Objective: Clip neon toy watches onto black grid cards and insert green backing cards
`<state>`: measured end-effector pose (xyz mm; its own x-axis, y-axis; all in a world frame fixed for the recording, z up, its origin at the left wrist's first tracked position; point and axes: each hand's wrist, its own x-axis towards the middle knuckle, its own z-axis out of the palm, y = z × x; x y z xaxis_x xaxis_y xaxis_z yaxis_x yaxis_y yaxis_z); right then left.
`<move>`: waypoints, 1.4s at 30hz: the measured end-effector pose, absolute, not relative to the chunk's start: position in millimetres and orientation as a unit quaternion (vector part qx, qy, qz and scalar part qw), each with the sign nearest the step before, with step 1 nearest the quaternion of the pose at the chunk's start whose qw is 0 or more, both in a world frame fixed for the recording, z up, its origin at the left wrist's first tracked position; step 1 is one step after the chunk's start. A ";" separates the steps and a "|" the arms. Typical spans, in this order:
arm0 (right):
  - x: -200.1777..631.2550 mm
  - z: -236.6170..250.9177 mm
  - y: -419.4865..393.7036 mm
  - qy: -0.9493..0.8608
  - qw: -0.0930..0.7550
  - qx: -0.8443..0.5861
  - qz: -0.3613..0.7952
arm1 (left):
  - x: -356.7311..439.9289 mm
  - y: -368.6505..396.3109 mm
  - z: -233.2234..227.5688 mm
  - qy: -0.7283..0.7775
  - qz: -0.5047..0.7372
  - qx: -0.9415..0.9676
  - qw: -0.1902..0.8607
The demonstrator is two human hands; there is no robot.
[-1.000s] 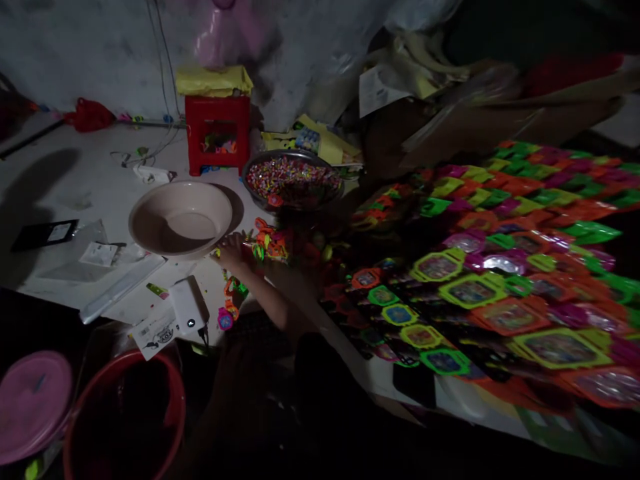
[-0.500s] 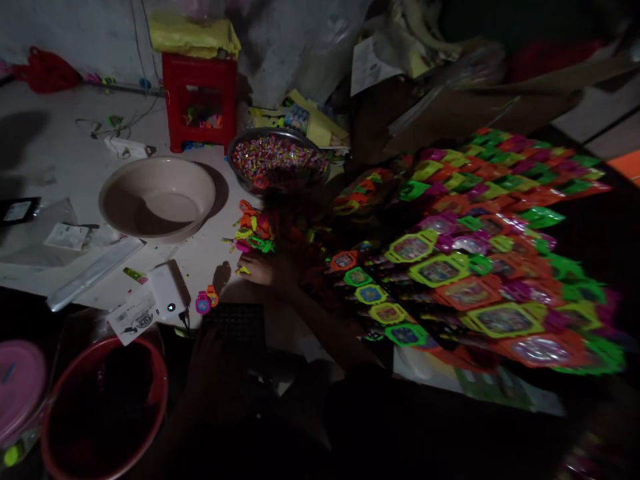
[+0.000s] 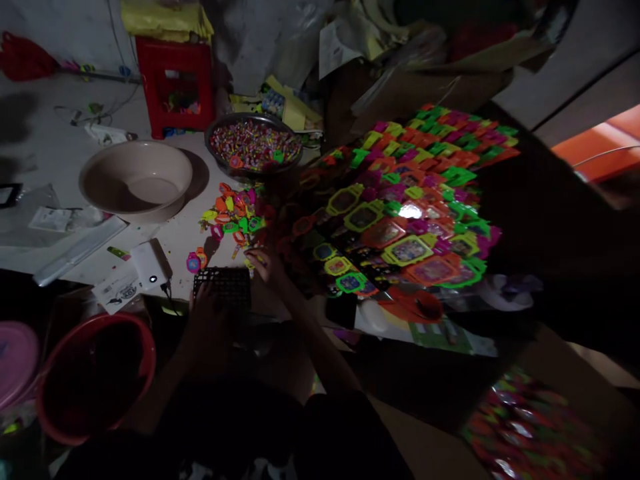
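Observation:
My left hand [image 3: 206, 305] is in deep shade at the near left edge of a black grid tray [image 3: 227, 283], its fingers closed on the rim. To the right of the tray, my right hand [image 3: 270, 267] pinches a small yellow toy watch [image 3: 251, 264]; the fingers partly cover it. Just beyond lies a loose pile of toy watches [image 3: 230, 217] in orange, green, yellow and pink. A pink watch [image 3: 193, 263] sits beside an orange one at the tray's far left corner. Large rows of bright watch-shaped packs [image 3: 390, 230] spread to the right.
Behind the pile stand a metal bowl [image 3: 215, 163] of small wrapped pieces, a pale basin [image 3: 107, 200] and a red stool [image 3: 146, 87]. A white power bank [image 3: 147, 265] with a cable lies left of the tray. A red tub [image 3: 45, 407] stands below the table edge.
The view has swung right, so the scene sits further left. My right hand has drawn back rightward from the pile with the yellow watch. My left hand stays at the tray.

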<state>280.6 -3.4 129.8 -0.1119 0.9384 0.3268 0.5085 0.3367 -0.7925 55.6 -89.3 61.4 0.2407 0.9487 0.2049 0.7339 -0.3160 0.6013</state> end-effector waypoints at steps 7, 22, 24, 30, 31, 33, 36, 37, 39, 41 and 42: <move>240.8 140.3 -52.1 -0.533 0.506 -0.585 0.343 | 93.2 -95.2 112.0 0.562 0.270 0.642 0.447; 217.8 112.0 -51.3 -0.607 0.481 -0.477 0.416 | 57.3 -88.8 92.0 0.508 0.343 0.485 0.624; 209.5 100.9 -53.1 -0.619 0.431 -0.493 0.433 | 52.2 -81.7 81.7 0.562 0.356 0.509 0.545; 192.8 78.4 -39.8 -0.644 0.358 -0.529 0.420 | 33.0 -70.2 68.1 0.618 0.256 0.688 0.281; 191.0 76.8 -33.4 -0.644 0.352 -0.542 0.410 | 31.7 -70.6 65.5 0.621 0.246 0.706 0.236; 187.8 73.3 -19.6 -0.644 0.340 -0.561 0.393 | 30.7 -73.7 58.1 0.624 0.226 0.729 0.167; 183.1 64.5 -4.2 -0.651 0.326 -0.568 0.384 | 31.0 -82.0 45.0 0.620 0.204 0.745 0.136; 181.8 60.7 -1.6 -0.655 0.320 -0.570 0.380 | 30.8 -84.7 41.2 0.620 0.202 0.746 0.136; 180.0 52.6 0.1 -0.663 0.309 -0.574 0.368 | 29.6 -87.9 36.2 0.623 0.208 0.740 0.145; 179.6 45.3 -1.0 -0.676 0.301 -0.573 0.353 | 26.5 -85.8 34.6 0.623 0.228 0.730 0.163; 179.9 42.6 -1.8 -0.684 0.298 -0.570 0.344 | 24.3 -81.9 34.9 0.622 0.244 0.723 0.176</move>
